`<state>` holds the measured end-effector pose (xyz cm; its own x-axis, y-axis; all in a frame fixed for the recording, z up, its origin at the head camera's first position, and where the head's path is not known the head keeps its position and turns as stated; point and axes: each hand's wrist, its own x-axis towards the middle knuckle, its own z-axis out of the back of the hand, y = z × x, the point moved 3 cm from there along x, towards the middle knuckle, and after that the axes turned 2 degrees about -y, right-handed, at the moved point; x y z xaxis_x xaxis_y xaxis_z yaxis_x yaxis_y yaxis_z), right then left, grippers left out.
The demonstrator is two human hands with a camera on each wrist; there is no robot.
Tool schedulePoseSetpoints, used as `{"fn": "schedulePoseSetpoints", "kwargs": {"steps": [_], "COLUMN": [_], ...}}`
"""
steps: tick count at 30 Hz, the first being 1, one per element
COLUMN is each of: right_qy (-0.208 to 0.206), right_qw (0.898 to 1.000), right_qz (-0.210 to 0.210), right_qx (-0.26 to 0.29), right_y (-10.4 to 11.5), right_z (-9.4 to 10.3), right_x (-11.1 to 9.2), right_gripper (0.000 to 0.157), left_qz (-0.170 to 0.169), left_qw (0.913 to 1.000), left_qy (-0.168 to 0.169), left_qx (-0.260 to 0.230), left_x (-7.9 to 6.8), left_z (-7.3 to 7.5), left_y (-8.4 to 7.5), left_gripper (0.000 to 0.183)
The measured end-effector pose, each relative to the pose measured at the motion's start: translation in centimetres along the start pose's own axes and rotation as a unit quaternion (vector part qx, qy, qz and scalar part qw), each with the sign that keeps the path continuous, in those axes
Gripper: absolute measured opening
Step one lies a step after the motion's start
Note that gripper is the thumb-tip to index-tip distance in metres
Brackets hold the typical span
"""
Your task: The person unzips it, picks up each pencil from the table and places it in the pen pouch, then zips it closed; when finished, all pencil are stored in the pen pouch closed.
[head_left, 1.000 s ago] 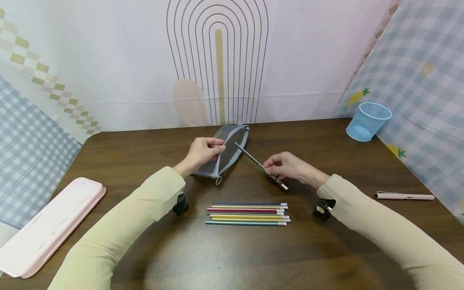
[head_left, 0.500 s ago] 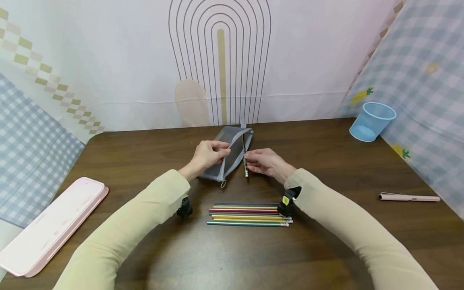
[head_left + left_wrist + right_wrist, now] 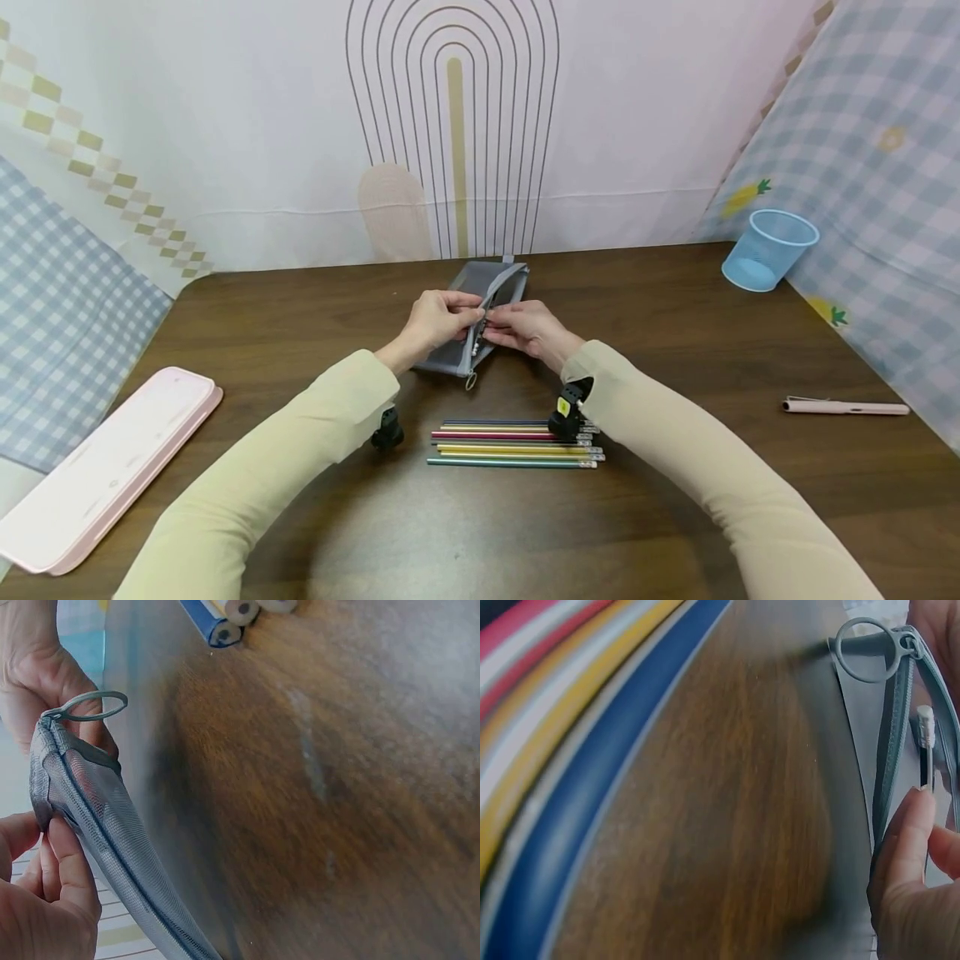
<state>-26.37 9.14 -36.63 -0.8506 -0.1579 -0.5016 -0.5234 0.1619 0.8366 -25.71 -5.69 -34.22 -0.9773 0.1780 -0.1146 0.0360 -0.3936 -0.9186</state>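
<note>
- left hand [image 3: 433,323] is pinching the grey pouch [image 3: 474,277]
- right hand [image 3: 531,330] is pinching a pencil [image 3: 925,731] in its opening, lol
- more pencils [image 3: 495,435] lying around 5 o'clock from it

No legible txt, nos., signs or brand labels in any of the pics.

My right hand [image 3: 527,329] has come left, carrying the dark pencil [image 3: 927,742] in between the edges of the grey pouch [image 3: 448,358]
</note>
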Motion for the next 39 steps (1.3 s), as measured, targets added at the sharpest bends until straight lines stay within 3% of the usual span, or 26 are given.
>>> {"fn": "schedulePoseSetpoints", "kwargs": {"steps": [3,7,9,12,15,19,22,25,29,33,39], "right_qy": [0.012,0.033,0.049,0.075,0.108,0.162,0.196,0.221,0.244,0.255,0.227], "right_qw": [1.000,0.999,0.999,0.994,0.975,0.930,0.896,0.872,0.854,0.848,0.839], "right_qz": [-0.003,-0.012,-0.013,-0.005,0.011,0.037,0.064,0.097,0.129,0.145,0.187], "right_qx": [0.009,0.012,-0.006,-0.081,-0.192,-0.329,-0.392,-0.425,-0.440,-0.441,-0.457], "right_y": [-0.1,-0.2,-0.3,-0.4,-0.8,-1.7,-2.5,-3.0,-3.2,-3.3,-3.3], "right_z": [-0.1,0.4,0.9,1.8,2.9,4.1,4.5,4.6,4.5,4.4,4.6], "right_x": [-0.2,-1.0,-1.7,-2.8,-4.1,-5.5,-6.3,-6.6,-7.0,-7.1,-7.2], "right_gripper": [0.035,0.015,0.008,0.011,0.019,0.020,0.017,0.014,0.010,0.008,0.004], "left_qz": [-0.002,-0.002,-0.001,-0.002,-0.005,-0.008,-0.008,-0.009,-0.009,-0.005,-0.004], "left_qw": [1.0000,1.0000,1.0000,0.9999,0.9999,0.9999,0.9999,0.9999,1.0000,1.0000,1.0000], "left_qy": [0.002,-0.003,-0.007,-0.012,-0.013,-0.011,-0.009,-0.007,-0.004,-0.003,0.001], "left_qx": [-0.001,0.004,0.005,0.004,0.001,0.000,0.001,0.002,0.001,0.003,-0.001], "left_x": [0.0,0.1,0.1,0.1,0.1,0.1,0.1,0.1,0.1,-0.1,-0.2], "left_z": [-0.1,0.0,0.2,0.4,0.6,0.7,0.8,0.8,0.9,0.9,0.9], "left_y": [0.0,-0.2,-0.2,-0.3,-0.3,-0.2,-0.2,-0.1,0.0,0.1,0.2], "left_gripper": [0.030,0.029,0.029,0.030,0.031,0.032,0.032,0.032,0.033,0.032,0.032]}}
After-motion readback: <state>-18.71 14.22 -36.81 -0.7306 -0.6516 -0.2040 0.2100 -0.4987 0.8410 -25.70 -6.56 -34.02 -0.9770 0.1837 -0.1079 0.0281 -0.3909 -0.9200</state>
